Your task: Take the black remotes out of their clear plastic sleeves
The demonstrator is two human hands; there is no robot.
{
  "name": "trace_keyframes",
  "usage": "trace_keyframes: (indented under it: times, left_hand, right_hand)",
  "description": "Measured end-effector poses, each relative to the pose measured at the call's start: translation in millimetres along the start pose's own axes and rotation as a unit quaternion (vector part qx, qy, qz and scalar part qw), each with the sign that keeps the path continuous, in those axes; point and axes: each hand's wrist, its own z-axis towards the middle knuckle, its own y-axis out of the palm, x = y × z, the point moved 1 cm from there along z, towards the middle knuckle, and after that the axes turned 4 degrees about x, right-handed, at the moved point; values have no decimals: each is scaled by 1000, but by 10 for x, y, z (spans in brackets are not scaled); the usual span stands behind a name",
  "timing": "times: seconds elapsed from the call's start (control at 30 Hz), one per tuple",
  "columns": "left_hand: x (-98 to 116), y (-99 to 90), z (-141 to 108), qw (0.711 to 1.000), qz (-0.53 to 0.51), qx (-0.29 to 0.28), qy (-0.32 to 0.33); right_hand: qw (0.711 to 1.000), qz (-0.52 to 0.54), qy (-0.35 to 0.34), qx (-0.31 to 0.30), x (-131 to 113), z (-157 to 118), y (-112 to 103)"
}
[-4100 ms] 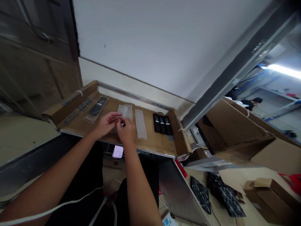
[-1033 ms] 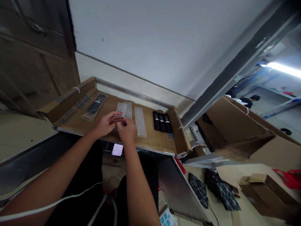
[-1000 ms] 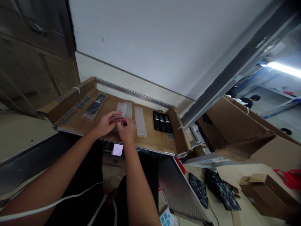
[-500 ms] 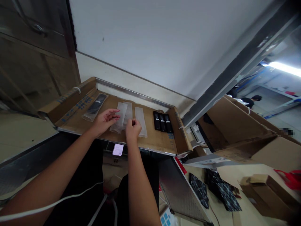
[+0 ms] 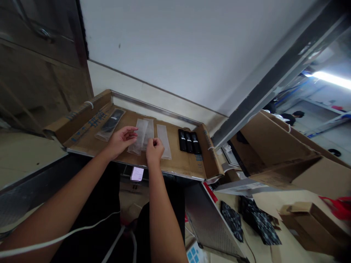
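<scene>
Holds L hand (image 5: 121, 141) part-open, w/ a gap betw. thumb & fingers and nothing visible in grip, by the left edge of two overlapping clear sleeves (image 5: 141, 132) on a cardboard-lined tray (image 5: 178, 166). Curls R hand (image 5: 155, 150) shut at the pair's lower right; can't tell if pinching anything. Shows a single clear sleeve (image 5: 163, 138) just right of that, then three black items (image 5: 189, 141) w/ white labels, side by side nr. the tray's R end. Also shows a bagged black item (image 5: 112, 122) toward the L end.
</scene>
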Motion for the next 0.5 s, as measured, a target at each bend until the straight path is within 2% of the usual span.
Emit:
trace_keyframes:
  times: [0.2,0.37,0.5]
  left_hand:
    - [-5,4,-3,1000,9,19,5]
    - [39,29,-2,996,-67,33,-47]
    - [87,32,25,990,-103,77,-65]
  right_hand:
    - [1000,-4,1,-1,-13,-12,-10]
    - [999,31,6,-1,1,-21,-9]
    - [998,61,17,8,2,-16,-32]
